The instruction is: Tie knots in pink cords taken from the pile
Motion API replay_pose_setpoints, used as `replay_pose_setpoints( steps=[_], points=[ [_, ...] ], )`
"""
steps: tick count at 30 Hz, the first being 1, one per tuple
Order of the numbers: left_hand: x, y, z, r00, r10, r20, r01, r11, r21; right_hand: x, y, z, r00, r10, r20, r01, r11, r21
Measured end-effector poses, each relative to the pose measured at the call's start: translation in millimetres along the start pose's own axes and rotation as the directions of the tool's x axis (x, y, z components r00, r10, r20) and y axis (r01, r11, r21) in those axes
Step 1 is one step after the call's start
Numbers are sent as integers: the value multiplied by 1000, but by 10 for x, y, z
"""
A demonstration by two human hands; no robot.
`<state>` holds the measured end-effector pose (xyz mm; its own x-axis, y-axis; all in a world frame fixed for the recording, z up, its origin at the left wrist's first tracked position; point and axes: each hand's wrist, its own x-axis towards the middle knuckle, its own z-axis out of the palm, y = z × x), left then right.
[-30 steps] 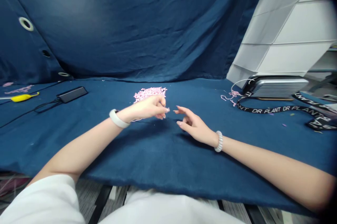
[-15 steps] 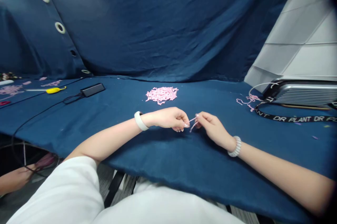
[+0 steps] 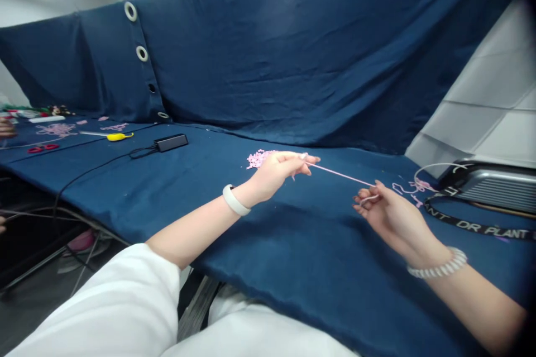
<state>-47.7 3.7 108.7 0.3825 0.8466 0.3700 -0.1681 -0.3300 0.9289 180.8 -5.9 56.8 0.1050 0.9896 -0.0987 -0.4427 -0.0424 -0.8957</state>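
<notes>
Left hand (image 3: 276, 175): thumb and fingers pinching one end of a thin pink yarn-like strand (image 3: 341, 174). Right hand (image 3: 396, 217): fingertips pinching the same strand farther along, loose tail curling under the fingers. Strand runs taut between both grips, above the blue cloth-covered worktop (image 3: 293, 267).

Progress: strand is off the worktop and pulled straight; it is not laid down. A loose heap of small pink pieces (image 3: 255, 159) sits just behind the left hand, neither hand gripping it. How much handling is left can't be judged from this view.

Farther out: tangled pink scraps (image 3: 421, 185) and a black ribbon with white lettering (image 3: 460, 224) right; black rectangular box with cable (image 3: 171, 142) and yellow-handled tool (image 3: 119, 137) left.

Left hand hides part of the heap. Exact pinch points too small to make out. Ribbon and right forearm cut off; co-worker's hand (image 3: 5, 128) at left edge, blurred, mostly out of frame.
</notes>
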Motion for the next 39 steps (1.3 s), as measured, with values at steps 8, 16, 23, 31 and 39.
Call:
replay_pose_setpoints(
  steps=[8,16,23,31,39],
  points=[
    [-137,96,14,984,-66,-168,-73,702,-709,42,-1,16,987,158,-36,-139,941,308],
    [-39,-91,-215,937,-223,-268,-81,609,-789,-130,-344,-124,971,-194,143,97,858,504],
    [-146,-379,103,956,-287,-60,231,865,-446,-276,-51,-52,953,-200,228,187,979,78],
    [-532,-540,603,811,-424,402,500,860,-101,-598,79,156,943,-239,230,259,964,-58],
    [-406,-401,406,930,-350,111,367,902,-228,-413,-24,-28,991,-5,132,-30,965,262]
  ],
)
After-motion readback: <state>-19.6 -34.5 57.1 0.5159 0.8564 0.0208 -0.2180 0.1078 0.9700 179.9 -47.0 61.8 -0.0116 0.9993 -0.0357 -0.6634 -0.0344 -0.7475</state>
